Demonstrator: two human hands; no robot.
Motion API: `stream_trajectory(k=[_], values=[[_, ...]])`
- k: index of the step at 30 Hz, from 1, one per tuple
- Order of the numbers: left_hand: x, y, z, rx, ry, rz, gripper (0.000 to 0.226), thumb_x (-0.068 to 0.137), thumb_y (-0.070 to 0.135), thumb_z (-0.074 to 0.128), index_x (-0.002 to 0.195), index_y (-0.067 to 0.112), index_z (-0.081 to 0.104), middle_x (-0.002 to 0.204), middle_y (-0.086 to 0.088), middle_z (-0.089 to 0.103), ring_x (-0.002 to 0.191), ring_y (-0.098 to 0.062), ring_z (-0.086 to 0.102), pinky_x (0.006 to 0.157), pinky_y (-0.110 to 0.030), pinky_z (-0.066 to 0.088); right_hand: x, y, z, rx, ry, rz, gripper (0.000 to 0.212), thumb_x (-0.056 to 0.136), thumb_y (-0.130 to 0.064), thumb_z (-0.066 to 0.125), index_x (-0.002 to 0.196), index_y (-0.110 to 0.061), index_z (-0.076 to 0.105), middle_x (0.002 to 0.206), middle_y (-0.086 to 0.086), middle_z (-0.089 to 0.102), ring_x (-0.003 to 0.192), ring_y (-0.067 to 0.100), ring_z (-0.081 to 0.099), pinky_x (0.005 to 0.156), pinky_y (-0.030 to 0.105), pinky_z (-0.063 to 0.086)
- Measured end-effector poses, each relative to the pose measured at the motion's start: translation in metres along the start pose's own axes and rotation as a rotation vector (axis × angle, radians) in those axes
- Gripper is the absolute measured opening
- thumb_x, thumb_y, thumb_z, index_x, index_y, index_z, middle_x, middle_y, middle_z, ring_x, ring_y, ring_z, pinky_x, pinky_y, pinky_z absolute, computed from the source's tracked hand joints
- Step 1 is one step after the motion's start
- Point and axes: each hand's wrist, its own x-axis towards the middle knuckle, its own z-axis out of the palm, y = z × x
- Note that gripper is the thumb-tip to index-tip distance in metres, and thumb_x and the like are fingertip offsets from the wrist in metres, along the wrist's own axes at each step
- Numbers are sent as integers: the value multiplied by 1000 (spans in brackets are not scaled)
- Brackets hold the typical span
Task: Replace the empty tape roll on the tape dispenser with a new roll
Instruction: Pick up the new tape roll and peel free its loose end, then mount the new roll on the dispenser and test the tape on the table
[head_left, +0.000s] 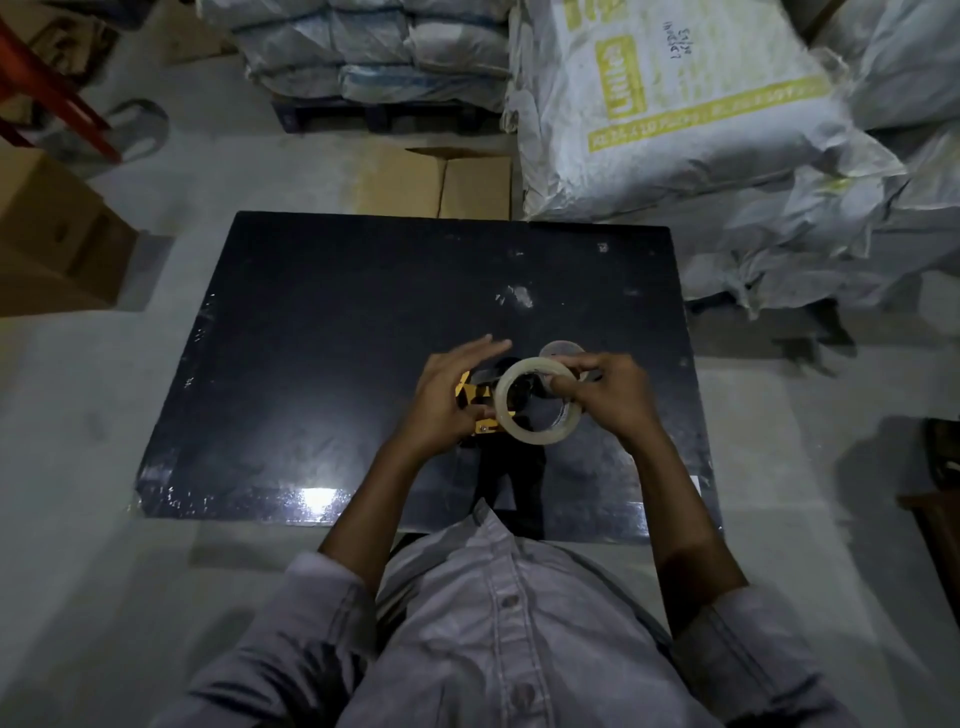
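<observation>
Over the middle of a glossy black table (322, 332), my left hand (447, 400) grips a yellow and black tape dispenser (475, 397), its fingers stretched forward over the top. My right hand (610, 397) pinches the far right rim of a clear tape roll (511, 410), holding it tilted right beside the dispenser and partly in front of it. Much of the dispenser is hidden by my left hand and the roll. Just behind the roll, a second pale ring (561, 349) rests on the table, partly covered by my right fingers.
Cardboard boxes stand on the floor behind the table (447, 182) and at the far left (47, 234). Large white woven sacks (675, 104) are piled at the back right, with bundled sacks on a pallet (374, 47) further back. A red frame (57, 88) is at the top left.
</observation>
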Motion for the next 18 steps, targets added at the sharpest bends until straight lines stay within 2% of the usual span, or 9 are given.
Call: stream_trajectory(k=[3, 6, 8, 10, 13, 16, 18], values=[[-5, -4, 3, 28, 86, -20, 57, 79, 8, 100, 130, 30, 85, 139, 12, 79, 128, -17, 63, 112, -47, 52, 0, 6, 1, 53, 4, 31, 32, 79, -37, 100, 110, -34, 90, 101, -13, 87, 101, 11, 81, 96, 53, 66], [-9, -11, 5, 14, 175, -47, 24, 84, 13, 98, 102, 27, 92, 112, 15, 86, 115, -12, 68, 104, -49, 55, -3, 5, 2, 135, 19, 78, 34, 75, -30, 105, 103, -23, 88, 100, -7, 87, 99, 15, 82, 95, 51, 69], [-14, -15, 5, 31, 191, -49, 12, 85, 18, 98, 92, 27, 91, 102, 17, 86, 109, -10, 69, 100, -53, 56, -7, 5, 3, 149, 35, 79, 31, 75, -30, 105, 98, -21, 86, 96, -5, 86, 93, 15, 83, 90, 48, 70], [-19, -19, 7, 70, 191, -61, 9, 85, 37, 95, 90, 32, 90, 98, 20, 85, 109, -14, 67, 97, -57, 57, -9, 8, 5, 144, 63, 78, 28, 75, -35, 105, 93, -23, 87, 90, -5, 86, 86, 13, 83, 84, 49, 71], [-27, -29, 11, 165, 215, -67, 24, 84, 60, 84, 90, 37, 89, 93, 24, 81, 109, -13, 65, 96, -58, 55, -8, 14, 11, 33, 87, 62, 30, 75, -50, 102, 92, -29, 88, 86, -10, 85, 81, 9, 83, 80, 49, 71], [-33, -39, 19, 279, 219, -73, 23, 84, 57, 89, 90, 35, 89, 91, 19, 81, 104, -12, 63, 92, -52, 53, 0, 14, 21, -117, 126, 5, 30, 81, -54, 96, 99, -31, 90, 91, -10, 86, 83, 5, 80, 80, 42, 68], [-35, -43, 25, 356, 230, -83, 19, 83, 48, 96, 89, 31, 89, 90, 14, 81, 100, -17, 64, 90, -47, 48, 11, 10, 30, -231, 132, -42, 29, 86, -55, 91, 106, -35, 89, 98, -6, 87, 90, 13, 80, 80, 40, 66]])
